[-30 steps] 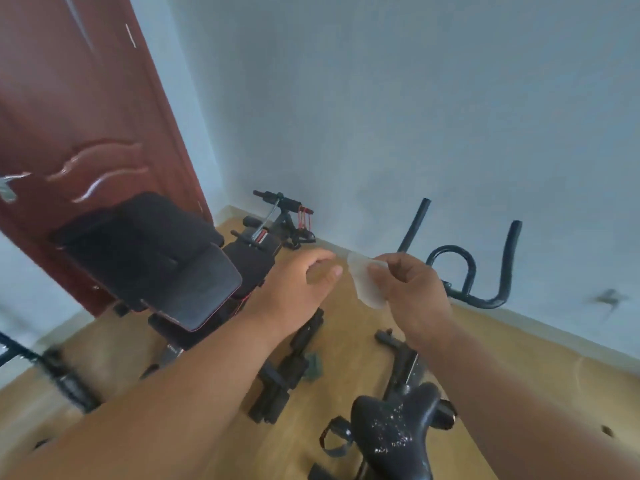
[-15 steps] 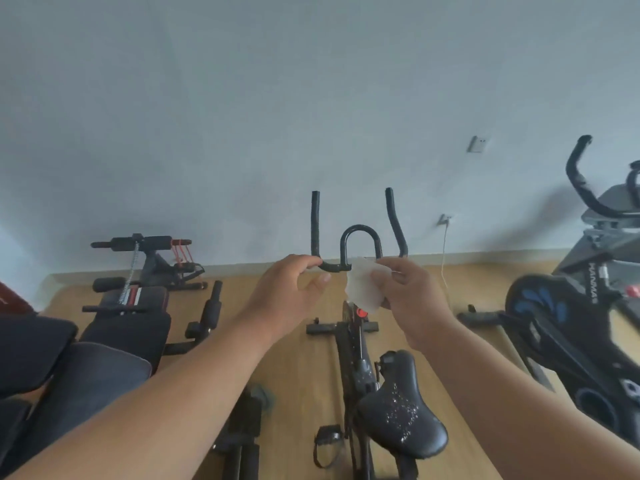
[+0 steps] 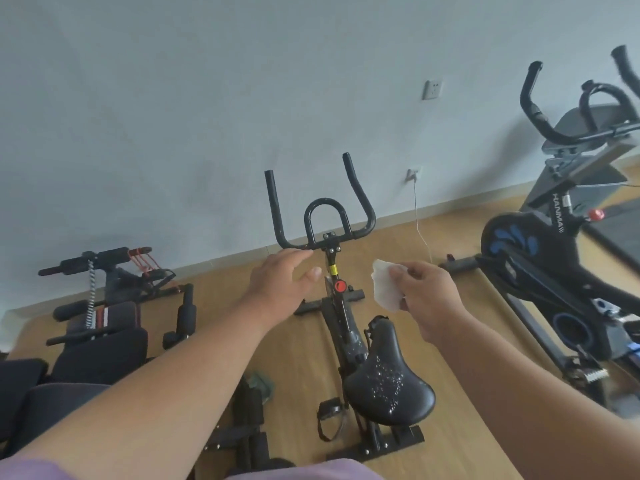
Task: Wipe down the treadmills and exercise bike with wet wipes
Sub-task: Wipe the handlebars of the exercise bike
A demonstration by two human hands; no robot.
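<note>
A black exercise bike (image 3: 349, 334) stands on the wood floor right in front of me, its handlebars (image 3: 322, 216) toward the wall and its speckled saddle (image 3: 388, 386) nearest me. My right hand (image 3: 426, 299) pinches a crumpled white wet wipe (image 3: 386, 289) in the air to the right of the bike's stem. My left hand (image 3: 280, 278) is stretched out with relaxed fingers just below the left handlebar, holding nothing. Whether its fingertips touch the bar I cannot tell.
A second bike (image 3: 554, 258) with a blue-marked flywheel stands at the right. Black padded benches (image 3: 100, 341) fill the left side. A white cable (image 3: 420, 223) hangs from a wall socket (image 3: 414, 173). A treadmill deck (image 3: 620, 220) shows at the far right.
My view has swung right from the door and bench to face the bike. My hands have drawn apart; the left one has let go of the wipe, which stays in my right.
</note>
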